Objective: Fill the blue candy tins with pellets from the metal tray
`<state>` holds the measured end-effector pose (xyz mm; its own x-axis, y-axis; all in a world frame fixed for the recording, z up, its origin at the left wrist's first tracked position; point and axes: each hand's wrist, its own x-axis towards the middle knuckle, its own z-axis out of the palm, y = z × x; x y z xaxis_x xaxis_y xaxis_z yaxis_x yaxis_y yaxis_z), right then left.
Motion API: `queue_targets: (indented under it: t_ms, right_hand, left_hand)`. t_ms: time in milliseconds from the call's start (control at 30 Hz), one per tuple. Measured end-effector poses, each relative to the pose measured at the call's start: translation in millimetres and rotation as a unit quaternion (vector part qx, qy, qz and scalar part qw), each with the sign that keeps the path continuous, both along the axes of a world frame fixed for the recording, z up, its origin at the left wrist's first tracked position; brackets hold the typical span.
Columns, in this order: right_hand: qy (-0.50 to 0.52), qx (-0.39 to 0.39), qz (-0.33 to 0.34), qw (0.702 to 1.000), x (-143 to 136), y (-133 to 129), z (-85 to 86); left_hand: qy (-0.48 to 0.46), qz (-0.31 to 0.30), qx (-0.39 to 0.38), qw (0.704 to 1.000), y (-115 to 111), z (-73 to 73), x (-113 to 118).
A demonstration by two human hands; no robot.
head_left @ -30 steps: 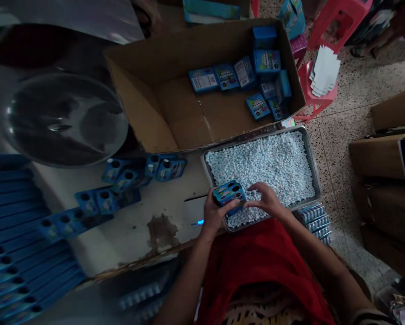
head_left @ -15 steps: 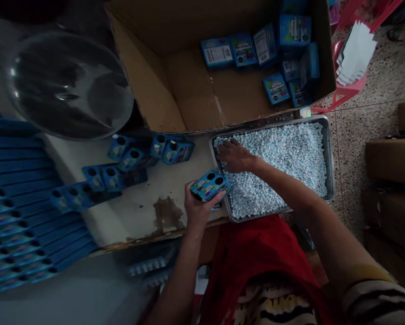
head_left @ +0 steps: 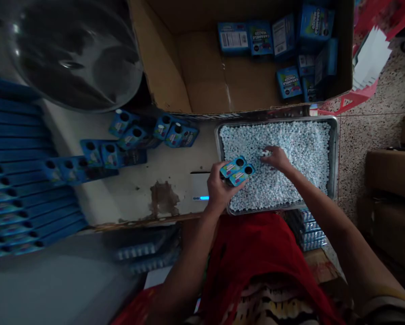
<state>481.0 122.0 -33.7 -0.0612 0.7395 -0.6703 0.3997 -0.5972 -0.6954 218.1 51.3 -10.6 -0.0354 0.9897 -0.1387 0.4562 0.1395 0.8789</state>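
Observation:
My left hand (head_left: pixel 220 187) grips two small blue candy boxes (head_left: pixel 235 168) side by side, over the left edge of the metal tray (head_left: pixel 334 158). Each box shows a round dark hole in its upturned end. Pale blue and white candies (head_left: pixel 300 140) fill the tray. Just right of the boxes, my right hand (head_left: pixel 278 159) is closed at the candies' surface, fingers curled round a few of them. How many it holds is hidden. A flat white scale (head_left: pixel 199 185) with a lit blue display lies left of my left hand.
Several upright blue boxes (head_left: pixel 121 151) stand on the worn table (head_left: pixel 121 203). More lie stacked at the far left (head_left: pixel 29 180). Behind the tray is an open cardboard carton (head_left: pixel 202 85) with blue boxes inside. A large round shiny bowl (head_left: pixel 77 58) sits at the back left.
My right hand has moved from the tray's left end towards its middle, its fingers now curled on candies. My left hand has carried the two boxes right and up, uncovering the scale.

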Motion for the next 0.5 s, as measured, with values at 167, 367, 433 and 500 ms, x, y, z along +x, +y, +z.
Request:
queue_targets:
  t_ms: [167, 367, 433, 500]
  right_hand:
    - [0.183, -0.029, -0.103, 0.977, 7, -13, 33.5]
    - [0.317, 0.121, -0.255, 0.905, -39, -34, 91.8]
    - [0.27, 0.162, -0.245, 0.917, -51, -36, 101.6]
    - [0.218, 0.192, -0.236, 0.927, -57, -35, 105.1]
  left_hand:
    - [0.051, -0.053, 0.062, 0.995, 8, -4.6, 5]
    - [0.02, -0.049, 0.03, 0.998, 10, 8.2, 18]
    - [-0.003, -0.052, 0.021, 0.998, 11, 14.8, 24]
    - [-0.025, -0.063, 0.02, 0.997, 12, 20.5, 30]
